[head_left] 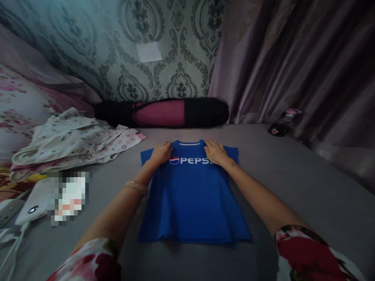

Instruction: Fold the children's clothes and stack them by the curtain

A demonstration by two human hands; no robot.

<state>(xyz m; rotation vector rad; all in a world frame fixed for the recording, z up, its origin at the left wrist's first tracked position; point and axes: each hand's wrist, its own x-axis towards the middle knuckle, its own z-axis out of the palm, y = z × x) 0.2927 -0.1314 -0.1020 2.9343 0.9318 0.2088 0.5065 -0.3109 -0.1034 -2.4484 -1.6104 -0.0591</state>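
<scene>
A blue T-shirt (193, 199) with a white PEPSI print and a round logo lies spread out on the grey bed sheet, its collar pointing away from me. My left hand (162, 153) is at the left shoulder of the shirt, its fingers bent and closed on the cloth beside the collar. At the opposite shoulder, my right hand (216, 152) has its fingers curled on the fabric and covers the end of the lettering. Both fingertips are partly hidden. The hem nearest me lies loose with slight folds.
A black and pink long bag (159, 113) lies along the patterned wall. Crumpled printed cloth (67, 136) is piled at left, above a white power bank (36, 201) with cables and a blurred-out item. A dark bottle (283, 123) stands by the curtain (258, 66).
</scene>
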